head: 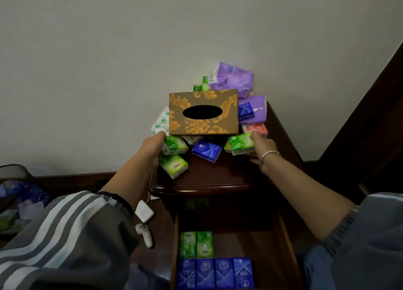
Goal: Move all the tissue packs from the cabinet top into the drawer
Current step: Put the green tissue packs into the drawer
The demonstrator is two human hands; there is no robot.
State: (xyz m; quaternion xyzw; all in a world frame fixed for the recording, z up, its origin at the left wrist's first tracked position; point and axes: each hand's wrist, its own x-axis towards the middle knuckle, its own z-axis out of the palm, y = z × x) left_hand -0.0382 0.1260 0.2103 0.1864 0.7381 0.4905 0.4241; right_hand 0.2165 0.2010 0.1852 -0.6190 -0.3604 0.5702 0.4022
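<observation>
Many small tissue packs lie heaped on the dark wooden cabinet top (pixel 218 176), around and under a brown tissue box with gold pattern (pixel 203 114). My left hand (pixel 153 147) grips a green pack (pixel 175 145) at the heap's left; another green pack (pixel 173 166) lies just below it. My right hand (pixel 262 148) holds a green pack (pixel 241 143) at the right. A blue pack (pixel 207 149) lies between the hands. Purple packs (pixel 232 78) and a red pack (pixel 255 129) sit behind. The open drawer (pixel 287 246) below holds two green packs (pixel 196 244) and a row of blue packs (pixel 214 273).
A white charger (pixel 144 211) and a small white controller (pixel 145 233) hang beside the cabinet's left side. A dark bin with bags (pixel 19 193) stands at far left. The wall is close behind the cabinet, and dark wooden furniture (pixel 370 124) rises at right.
</observation>
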